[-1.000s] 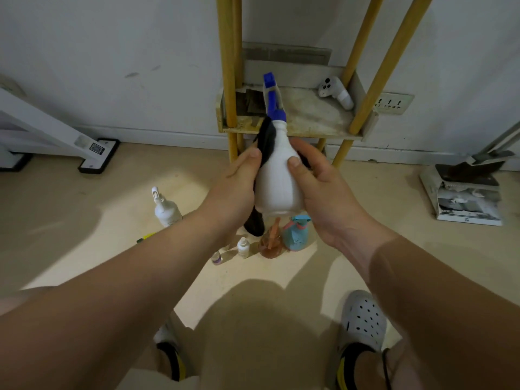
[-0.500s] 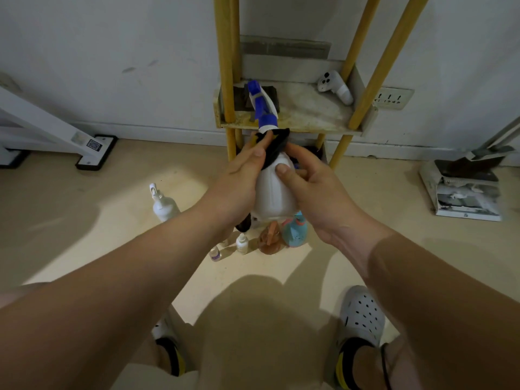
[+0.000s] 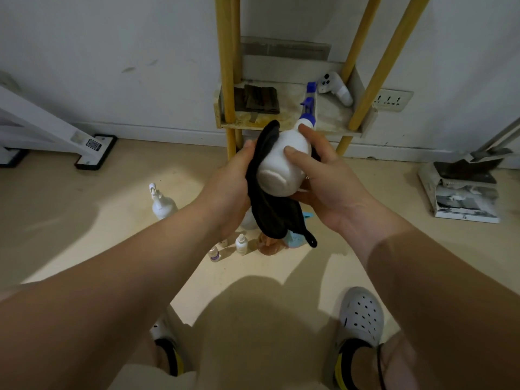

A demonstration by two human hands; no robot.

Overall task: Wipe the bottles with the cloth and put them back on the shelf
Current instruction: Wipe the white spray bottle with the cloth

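Tips white spray bottle (image 3: pixel 281 164) from upright to base-forward, in midair before the wooden shelf (image 3: pixel 337 131); grips its body in curled right hand (image 3: pixel 329 187); clamps black cloth (image 3: pixel 270 218) against its side with left hand (image 3: pixel 228 192); probably wipes the underside next, ahead of reshelving.

You have tipped the spray bottle (image 3: pixel 281 164) nozzle-away, its base now facing you, while the black cloth (image 3: pixel 270 212) has slid down beneath it.

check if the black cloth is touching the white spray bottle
Touching. The head view shows the black cloth wrapped flush against the left side of the white spray bottle, held there by the left hand.
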